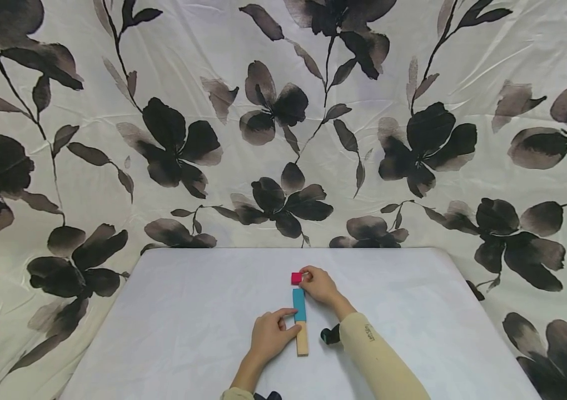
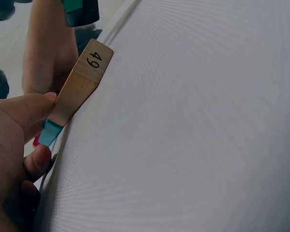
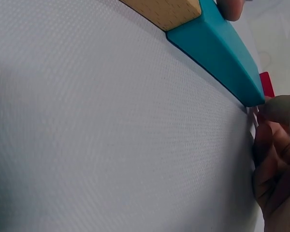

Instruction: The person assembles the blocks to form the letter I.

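A blue block [image 1: 299, 304] and a plain wooden block [image 1: 302, 340] lie end to end in a line on the table. Just past the blue block's far end is a small red cube [image 1: 296, 279], separated from it by a narrow gap. My right hand [image 1: 319, 284] holds the cube from the right between thumb and index finger. From the left, my left hand [image 1: 268, 335] touches the row near the joint, index fingertip by the blue block and thumb by the wooden one. In the left wrist view, the wooden block [image 2: 79, 89] shows the number 49 on its end.
Beneath the blocks is a white-covered table [image 1: 188, 311], its far edge against a hanging floral cloth [image 1: 273, 139]. A dark wrist-worn device [image 1: 331, 334] shows beside the right forearm. The right sleeve [image 1: 378, 350] is pale yellow.
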`<action>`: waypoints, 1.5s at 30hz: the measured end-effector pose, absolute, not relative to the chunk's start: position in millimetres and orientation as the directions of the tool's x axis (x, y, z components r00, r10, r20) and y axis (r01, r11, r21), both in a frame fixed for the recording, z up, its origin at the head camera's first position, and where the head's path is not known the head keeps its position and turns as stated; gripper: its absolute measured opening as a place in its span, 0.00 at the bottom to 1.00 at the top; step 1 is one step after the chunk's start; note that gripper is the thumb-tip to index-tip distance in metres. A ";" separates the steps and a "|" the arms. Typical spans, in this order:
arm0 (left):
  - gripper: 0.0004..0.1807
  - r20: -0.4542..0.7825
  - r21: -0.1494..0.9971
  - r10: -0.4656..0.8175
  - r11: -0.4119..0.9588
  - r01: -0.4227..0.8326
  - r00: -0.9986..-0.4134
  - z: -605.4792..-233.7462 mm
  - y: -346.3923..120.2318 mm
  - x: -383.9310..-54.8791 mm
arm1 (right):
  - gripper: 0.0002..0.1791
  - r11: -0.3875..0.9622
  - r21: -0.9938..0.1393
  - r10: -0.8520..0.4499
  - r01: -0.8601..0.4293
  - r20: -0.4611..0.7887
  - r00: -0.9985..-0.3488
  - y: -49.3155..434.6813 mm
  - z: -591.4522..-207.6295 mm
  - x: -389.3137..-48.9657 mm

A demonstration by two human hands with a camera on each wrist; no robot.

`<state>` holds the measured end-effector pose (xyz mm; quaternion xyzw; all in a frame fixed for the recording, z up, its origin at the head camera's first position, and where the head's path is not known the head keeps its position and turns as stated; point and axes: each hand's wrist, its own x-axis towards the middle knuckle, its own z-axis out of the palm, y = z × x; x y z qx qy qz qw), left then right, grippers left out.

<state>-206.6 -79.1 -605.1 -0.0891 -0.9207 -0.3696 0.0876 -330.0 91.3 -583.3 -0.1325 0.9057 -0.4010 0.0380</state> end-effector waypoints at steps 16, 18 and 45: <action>0.19 0.217 0.652 0.107 0.724 0.226 -0.970 -609.4 -79.7 -208.8 | 0.16 0.679 -0.703 -0.256 -0.211 0.043 -0.966 91.2 -586.1 -332.5; 0.19 0.217 0.653 0.106 0.723 0.225 -0.970 -609.1 -79.7 -208.5 | 0.16 0.680 -0.702 -0.257 -0.213 0.044 -0.965 91.2 -585.7 -332.2; 0.19 0.236 0.635 0.100 0.737 0.231 -0.967 -607.9 -78.1 -207.5 | 0.15 0.680 -0.693 -0.255 -0.241 0.085 -0.963 92.2 -585.1 -329.6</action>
